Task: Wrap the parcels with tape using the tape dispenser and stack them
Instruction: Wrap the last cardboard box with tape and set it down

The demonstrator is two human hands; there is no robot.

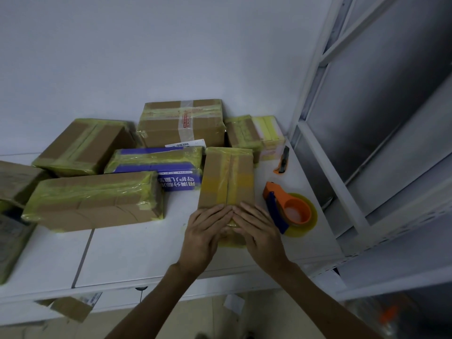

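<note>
White table [137, 250]; hands flat on parcel [226, 177]

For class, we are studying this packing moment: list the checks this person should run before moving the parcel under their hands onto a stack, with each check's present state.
1. Both hands on the parcel: ok; left hand and right hand lie flat on its near end.
2. Tape crosses the seam: ok on top; underside cannot tell.
3. Near-end tape pressed flat: cannot tell, hands cover it.
4. Dispenser out of the way: ok, on the table, right of the parcel.
5. Knife clear: ok, beyond the dispenser.
6. Hands free to lift: ok, neither holds a tool.
</note>
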